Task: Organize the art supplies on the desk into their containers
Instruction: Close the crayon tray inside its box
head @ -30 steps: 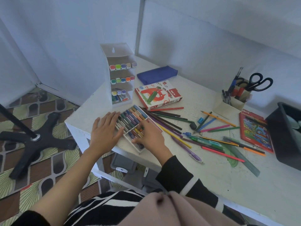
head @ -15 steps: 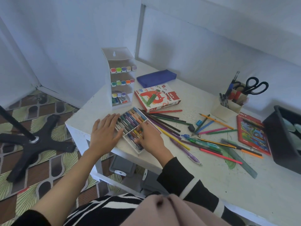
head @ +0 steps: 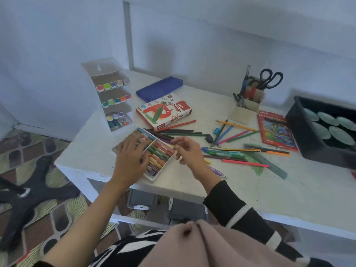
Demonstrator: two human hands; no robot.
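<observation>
Currently, the pastel tray (head: 155, 176) is being kept near the front-left corner of the surface (head: 250, 193), its near corner lying close to the front edge. It is being covered on its left half by the left hand (head: 131, 157), whose grip is spread, fingers laid flat over the sticks. The right hand (head: 189, 154) is being held just above the tray's right rim with its fingers curled; whether anything is being pinched in that grip cannot be told through the blur. The oil pastels (head: 161, 153) are probably being evened into their rows. Trouble is being invited in two ways: the tray could be tipped or slid off the front edge by uneven pressing, and the purple pen (head: 216, 171) beneath the right wrist could be swept off that edge by the sleeve.
</observation>
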